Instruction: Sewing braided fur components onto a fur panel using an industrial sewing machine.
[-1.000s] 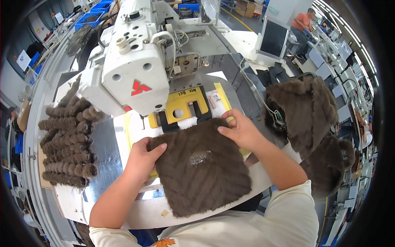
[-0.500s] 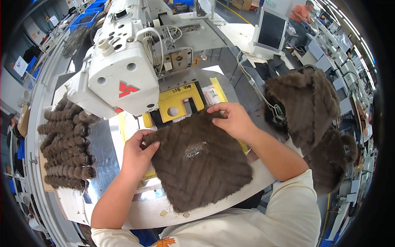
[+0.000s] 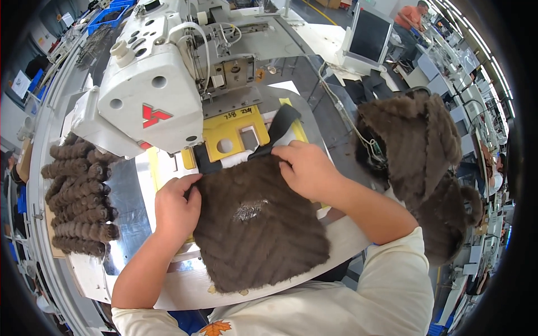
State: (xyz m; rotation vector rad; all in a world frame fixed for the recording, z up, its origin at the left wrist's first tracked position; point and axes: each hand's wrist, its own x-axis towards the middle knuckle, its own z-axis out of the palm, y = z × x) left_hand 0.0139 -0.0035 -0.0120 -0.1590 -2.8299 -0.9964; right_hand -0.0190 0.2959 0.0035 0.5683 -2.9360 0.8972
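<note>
A dark brown fur panel (image 3: 263,241) lies in front of me, with a shiny silvery patch near its middle. At its far left corner, my left hand (image 3: 178,206) pinches the edge between thumb and fingers. My right hand (image 3: 309,168) is closed on the far right corner, its fingertips on the edge. A black strip (image 3: 284,124) rises beside those fingertips and runs along the panel's far edge. Just beyond sits a yellow plate (image 3: 214,138) with cut-out openings, under the head of a white sewing machine (image 3: 159,120).
Several rolled brown fur pieces (image 3: 84,196) are stacked at the left. More brown fur (image 3: 412,134) is heaped on the right, beside a cable (image 3: 336,101). A dark screen (image 3: 367,35) stands at the back right. Farther off, a person (image 3: 410,19) works at another table.
The black strip now stands up beside my right fingertips. My right fingers have curled in closer to the edge. Machine, panel and hands all appear farther left in the view.
</note>
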